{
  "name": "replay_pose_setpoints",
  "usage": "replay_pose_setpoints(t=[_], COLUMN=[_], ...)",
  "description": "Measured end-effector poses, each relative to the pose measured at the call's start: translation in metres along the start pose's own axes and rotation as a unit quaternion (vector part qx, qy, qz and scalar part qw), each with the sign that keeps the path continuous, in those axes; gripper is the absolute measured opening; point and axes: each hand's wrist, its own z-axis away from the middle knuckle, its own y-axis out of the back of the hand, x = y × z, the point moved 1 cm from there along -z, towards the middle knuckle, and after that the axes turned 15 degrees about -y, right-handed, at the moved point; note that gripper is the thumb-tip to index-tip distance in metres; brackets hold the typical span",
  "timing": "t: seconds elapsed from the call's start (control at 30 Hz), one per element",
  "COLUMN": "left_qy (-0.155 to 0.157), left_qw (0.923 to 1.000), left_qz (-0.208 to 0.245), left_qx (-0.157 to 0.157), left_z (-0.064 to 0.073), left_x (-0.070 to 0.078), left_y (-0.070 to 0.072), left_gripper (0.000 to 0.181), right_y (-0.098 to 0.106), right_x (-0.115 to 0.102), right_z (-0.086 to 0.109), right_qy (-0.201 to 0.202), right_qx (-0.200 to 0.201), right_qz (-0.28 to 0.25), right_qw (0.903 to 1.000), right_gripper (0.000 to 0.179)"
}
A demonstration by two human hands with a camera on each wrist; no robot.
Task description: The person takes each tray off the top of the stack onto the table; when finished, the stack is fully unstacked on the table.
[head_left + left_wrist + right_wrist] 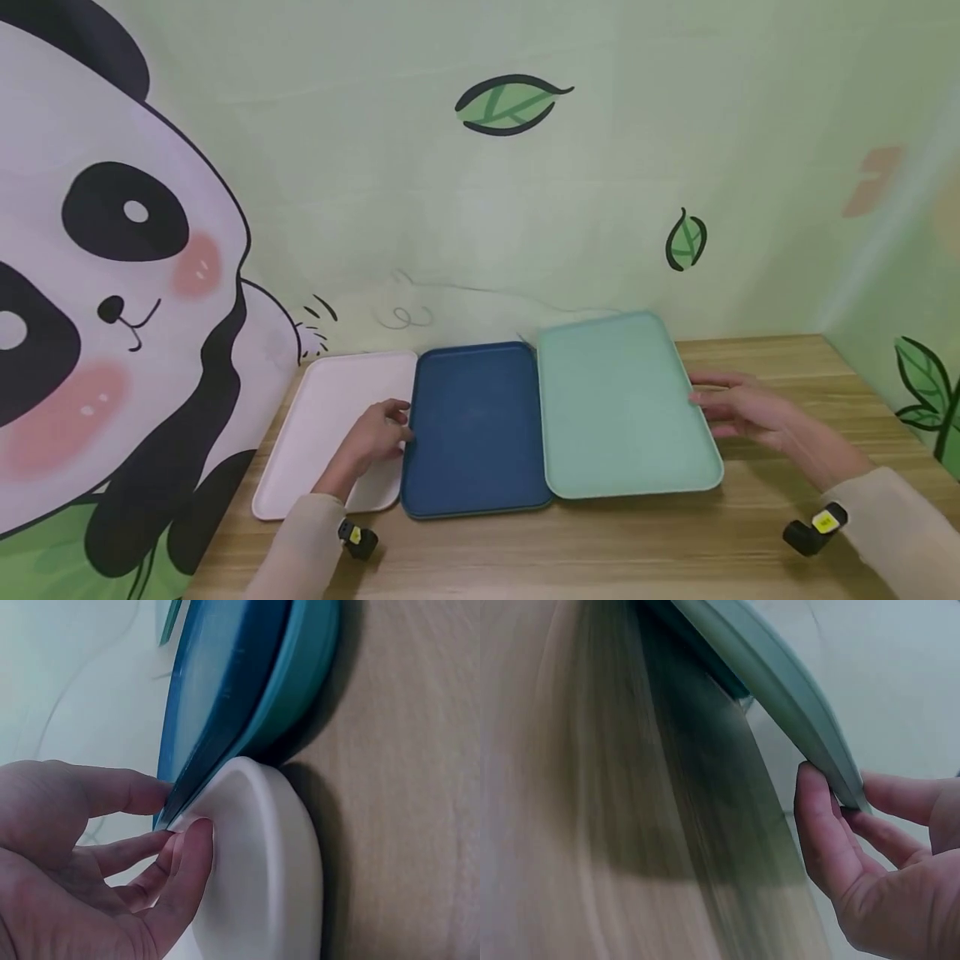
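Observation:
Three trays lie side by side in the head view: a white tray [322, 417], a dark blue tray [476, 429] and a mint green tray [622, 408]. My left hand [378, 433] reaches over the white tray and pinches the left rim of the blue one, thumb on its edge. Below the blue rim a teal layer [304, 697] shows in the left wrist view. With thumb and fingers, my right hand [889, 877] grips the right edge of the mint green tray [780, 682], which is raised on that side above the table.
The wood-grain table [600, 550] ends at a light green backdrop [375, 167] printed with leaves and a large panda [150, 275]. Each wrist wears a small black camera, such as the right one [810, 533]. A shadow from the raised tray falls on the tabletop.

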Motion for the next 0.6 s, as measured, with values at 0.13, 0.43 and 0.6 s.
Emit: replay_pose_setpoints(t=[0.13, 0.43, 0.6], left_qy=[0.0, -0.001, -0.016], left_qw=[1.0, 0.9999, 0.9993], left_qz=[0.008, -0.005, -0.027], left_qx=[0.0, -0.009, -0.02], left_z=[0.001, 0.002, 0.002], left_x=[0.0, 0.001, -0.001], left_y=[0.003, 0.005, 0.005], left_gripper=[0.057, 0.058, 0.058], right_y=[0.014, 0.021, 0.013], right_x=[0.006, 0.016, 0.016], right_z=[0.003, -0.005, -0.015], right_qy=[-0.005, -0.016, -0.023], right_qx=[-0.014, -0.026, -0.024], right_qz=[0.01, 0.01, 0.017], right_qw=[0.9998, 0.9995, 0.9993], right_gripper=[0.065, 0.058, 0.068])
